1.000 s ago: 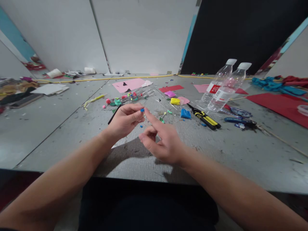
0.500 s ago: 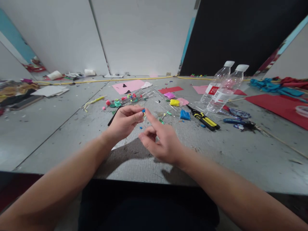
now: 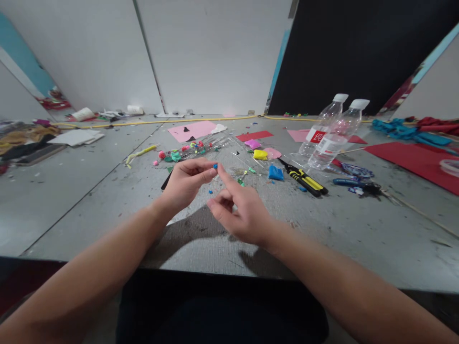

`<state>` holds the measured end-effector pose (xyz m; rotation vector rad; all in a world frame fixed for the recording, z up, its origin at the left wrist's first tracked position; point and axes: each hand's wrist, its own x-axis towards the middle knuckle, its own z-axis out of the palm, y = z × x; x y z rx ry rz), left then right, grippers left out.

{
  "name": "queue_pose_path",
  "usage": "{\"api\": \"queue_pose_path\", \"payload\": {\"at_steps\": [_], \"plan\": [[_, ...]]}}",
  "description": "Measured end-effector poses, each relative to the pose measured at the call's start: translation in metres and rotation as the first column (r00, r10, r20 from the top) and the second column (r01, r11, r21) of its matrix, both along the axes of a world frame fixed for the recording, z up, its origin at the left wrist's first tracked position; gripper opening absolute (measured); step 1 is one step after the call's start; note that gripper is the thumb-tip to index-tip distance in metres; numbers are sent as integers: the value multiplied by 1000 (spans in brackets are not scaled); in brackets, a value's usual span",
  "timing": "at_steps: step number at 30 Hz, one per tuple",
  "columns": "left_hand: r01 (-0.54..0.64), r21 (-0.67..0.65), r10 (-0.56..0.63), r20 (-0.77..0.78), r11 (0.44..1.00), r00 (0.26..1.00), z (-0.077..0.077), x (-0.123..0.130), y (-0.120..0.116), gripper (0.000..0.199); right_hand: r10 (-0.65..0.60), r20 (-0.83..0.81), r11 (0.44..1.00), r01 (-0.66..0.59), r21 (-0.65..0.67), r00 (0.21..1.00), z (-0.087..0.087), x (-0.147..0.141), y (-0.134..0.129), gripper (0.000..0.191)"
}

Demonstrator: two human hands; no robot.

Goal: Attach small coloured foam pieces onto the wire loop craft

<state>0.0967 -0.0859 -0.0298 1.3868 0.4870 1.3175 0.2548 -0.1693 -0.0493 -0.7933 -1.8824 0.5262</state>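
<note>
Between thumb and index fingertip, my left hand (image 3: 186, 184) pinches a small blue piece (image 3: 215, 166) above the grey table. My right hand (image 3: 240, 210) has its index finger stretched out, its tip touching or nearly touching that piece; the other fingers are curled with nothing visible in them. A tiny blue bit (image 3: 210, 192) lies on the table below the fingertips. Beyond the hands are a blue packet (image 3: 276, 173), a yellow packet (image 3: 260, 155), a purple packet (image 3: 253, 144) and thin clear sticks with small coloured blobs (image 3: 195, 147).
Black and yellow pliers (image 3: 304, 179) lie right of the blue packet, with two plastic bottles (image 3: 328, 143) standing behind. Farther right are blue-handled pliers (image 3: 349, 182) and red sheets (image 3: 416, 162). White papers (image 3: 76, 136) are at left; a yellow cord (image 3: 161, 121) crosses the back.
The blue piece and my left fingertips have shifted very slightly. Both hands otherwise keep nearly the same pose.
</note>
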Motion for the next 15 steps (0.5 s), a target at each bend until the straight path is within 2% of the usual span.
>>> {"api": "queue_pose_path", "payload": {"at_steps": [6, 15], "plan": [[-40, 5, 40, -33, 999, 999, 2, 0, -1, 22, -34, 3, 999, 34, 20, 999, -1, 0, 0, 79], [7, 35, -6, -44, 999, 999, 1, -1, 0, 19, -107, -11, 992, 107, 63, 994, -1, 1, 0, 69]]}}
